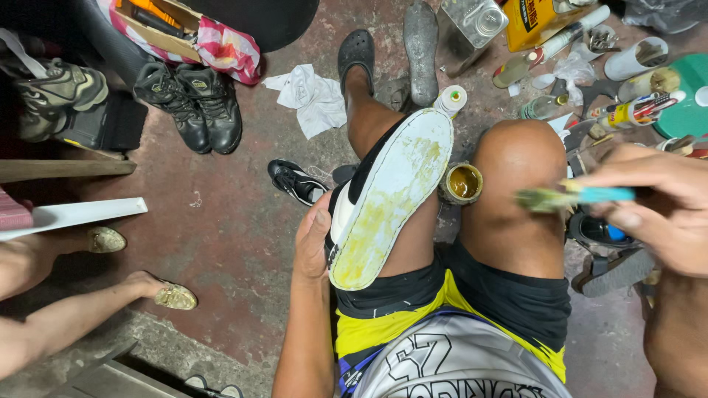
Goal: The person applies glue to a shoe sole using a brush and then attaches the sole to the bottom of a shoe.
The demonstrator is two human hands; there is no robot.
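Note:
My left hand [313, 243] grips the side of a black and white shoe [387, 195] that lies sole-up on my left thigh. Its pale sole is smeared with yellowish glue. My right hand [653, 203] holds a blue-handled brush [575, 196] with glue-caked bristles, above my right knee. A small open tin of amber glue [462, 183] sits between my knees, close to the brush tip.
A pair of black boots [190, 99], a white rag [313, 96] and a black shoe [296, 181] lie on the reddish floor. Cans, tubes and bottles [590, 66] crowd the upper right. Another person's feet in sandals [140, 269] are at the left.

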